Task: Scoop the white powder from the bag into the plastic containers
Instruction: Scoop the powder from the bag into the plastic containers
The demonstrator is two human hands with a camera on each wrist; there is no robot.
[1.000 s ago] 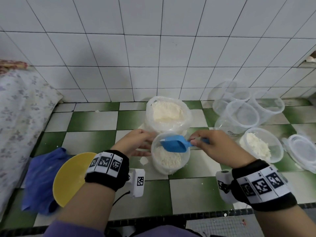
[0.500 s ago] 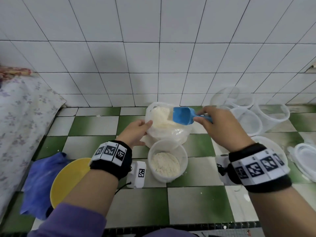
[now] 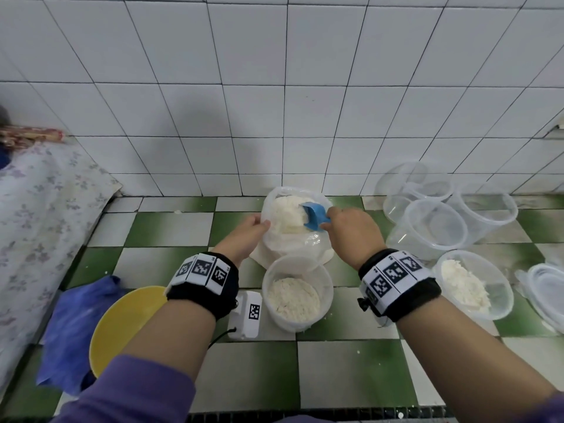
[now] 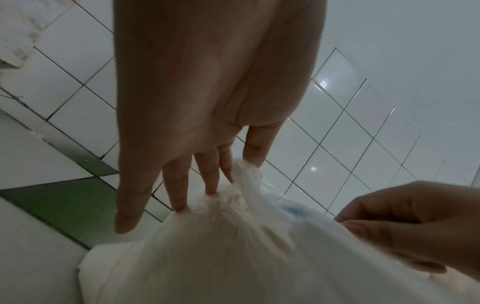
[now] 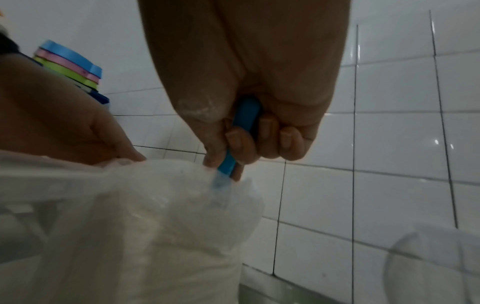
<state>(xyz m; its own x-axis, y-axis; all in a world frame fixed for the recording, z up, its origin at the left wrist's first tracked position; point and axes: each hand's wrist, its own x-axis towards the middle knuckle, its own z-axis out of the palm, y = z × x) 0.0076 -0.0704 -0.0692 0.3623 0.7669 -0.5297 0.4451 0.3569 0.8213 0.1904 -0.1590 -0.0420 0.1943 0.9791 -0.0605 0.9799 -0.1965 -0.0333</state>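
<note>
Centre-left of the head view, the left hand (image 3: pixel 245 236) pinches the near-left rim of the bag (image 3: pixel 294 239), thumb against fingers, holding its mouth open. Just right of it, the right hand (image 3: pixel 351 230) is clenched round the handle of the blue scoop (image 3: pixel 314 216), whose long axis slants up-left with the bowl sunk in the white powder (image 3: pixel 287 213). The part-filled container (image 3: pixel 297 296) stands directly below the bag, nearer the right hand, so the loaded scoop likely must draw back down-frame to reach it.
</note>
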